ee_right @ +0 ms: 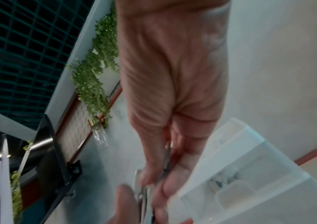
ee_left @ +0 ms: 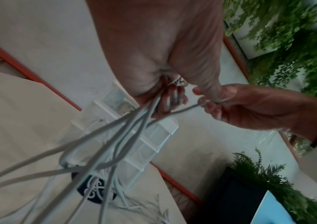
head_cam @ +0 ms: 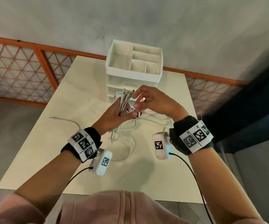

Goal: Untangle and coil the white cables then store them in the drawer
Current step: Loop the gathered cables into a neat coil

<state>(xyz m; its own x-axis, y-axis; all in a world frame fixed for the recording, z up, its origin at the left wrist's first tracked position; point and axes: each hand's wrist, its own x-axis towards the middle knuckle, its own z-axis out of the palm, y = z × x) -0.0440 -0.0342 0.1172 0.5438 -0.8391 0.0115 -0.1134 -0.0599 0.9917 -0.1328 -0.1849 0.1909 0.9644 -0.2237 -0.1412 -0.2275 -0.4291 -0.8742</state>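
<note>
Above the middle of the cream table [head_cam: 46, 159], my left hand [head_cam: 114, 112] grips a bundle of white cables [head_cam: 124, 99], plug ends pointing up. The rest of the strands hang down in a tangle [head_cam: 124, 133] onto the table. My right hand [head_cam: 153, 101] meets the bundle from the right. In the left wrist view the right hand [ee_left: 249, 109] pinches a single strand [ee_left: 184, 109] drawn sideways out of the cables [ee_left: 115, 136]. The white drawer unit [head_cam: 119, 84] stands just behind the hands; I cannot tell whether a drawer is open.
An open divided tray [head_cam: 114, 50] tops the drawer unit. A dark patterned disc [ee_left: 94, 189] lies under the tangle. One loose cable end [head_cam: 69, 121] trails left across the table. An orange-framed lattice fence [head_cam: 17, 67] runs behind the table.
</note>
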